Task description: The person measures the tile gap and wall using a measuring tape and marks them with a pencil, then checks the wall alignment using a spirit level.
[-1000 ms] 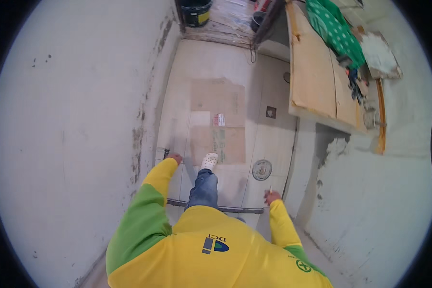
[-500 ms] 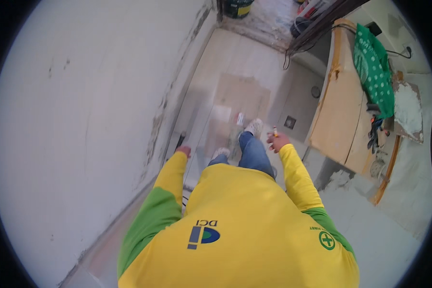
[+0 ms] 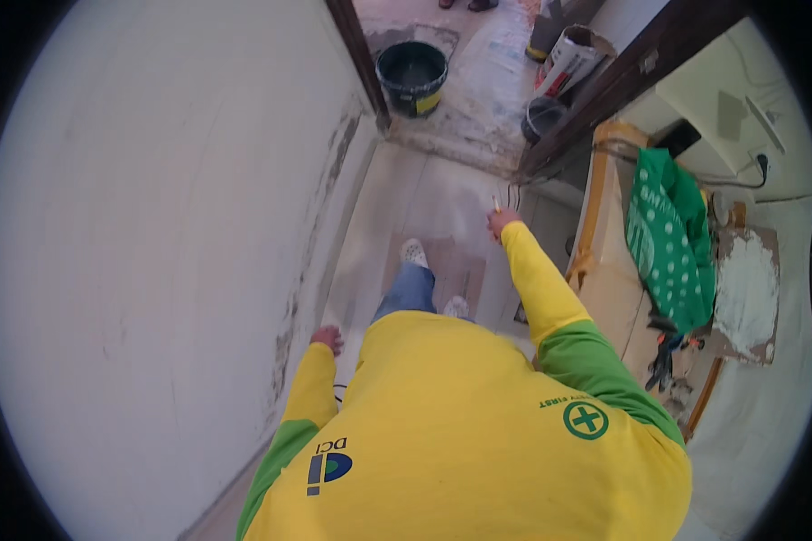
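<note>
My right hand [image 3: 502,224] is held out ahead, closed on a slim white cigarette [image 3: 496,205] that sticks up from between the fingers. Low beside the wall hangs my left hand [image 3: 328,339], with loosely bent fingers and nothing visible in them. Yellow and green sleeves cover both arms. Below me, my feet in light, speckled shoes [image 3: 413,253] are apart on the tiled floor [image 3: 379,207], one ahead of the other.
A doorway with a dark frame [image 3: 595,104] opens ahead. Beyond its sill stand a black bucket [image 3: 412,79], a smaller dark bucket [image 3: 543,119] and a white sack [image 3: 570,65]. Along the right, a wooden surface [image 3: 609,243] carries a green bag [image 3: 668,239] and tools [image 3: 663,361]. A patchy wall [image 3: 171,225] runs left.
I have stepped toward the doorway, and more of the room beyond shows. My right hand has swung forward with the cigarette; my left hand has dropped back along the wall.
</note>
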Action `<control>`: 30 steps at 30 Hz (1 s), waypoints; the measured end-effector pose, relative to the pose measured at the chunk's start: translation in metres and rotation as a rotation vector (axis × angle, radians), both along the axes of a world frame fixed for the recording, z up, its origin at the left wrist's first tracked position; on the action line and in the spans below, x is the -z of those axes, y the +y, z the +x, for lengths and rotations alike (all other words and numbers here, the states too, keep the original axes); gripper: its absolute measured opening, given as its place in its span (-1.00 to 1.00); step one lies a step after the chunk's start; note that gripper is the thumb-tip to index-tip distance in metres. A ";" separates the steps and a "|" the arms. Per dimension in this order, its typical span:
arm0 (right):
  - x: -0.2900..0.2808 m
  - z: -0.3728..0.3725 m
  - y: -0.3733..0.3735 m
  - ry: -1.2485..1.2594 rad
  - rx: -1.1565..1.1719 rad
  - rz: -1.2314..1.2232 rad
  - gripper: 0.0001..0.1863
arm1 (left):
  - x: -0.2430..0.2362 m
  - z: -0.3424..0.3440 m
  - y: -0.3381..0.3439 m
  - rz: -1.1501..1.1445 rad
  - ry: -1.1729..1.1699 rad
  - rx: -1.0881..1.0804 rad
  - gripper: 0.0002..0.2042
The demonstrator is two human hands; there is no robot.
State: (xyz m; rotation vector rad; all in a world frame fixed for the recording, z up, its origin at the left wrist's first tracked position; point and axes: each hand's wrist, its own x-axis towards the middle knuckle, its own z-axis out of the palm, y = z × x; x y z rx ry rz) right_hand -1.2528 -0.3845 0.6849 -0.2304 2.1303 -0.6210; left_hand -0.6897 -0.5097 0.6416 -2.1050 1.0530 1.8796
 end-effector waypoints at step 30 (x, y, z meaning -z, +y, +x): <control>-0.008 -0.645 -0.348 0.028 -0.017 -0.087 -0.82 | -0.032 -0.806 -0.456 0.480 0.002 1.054 -0.10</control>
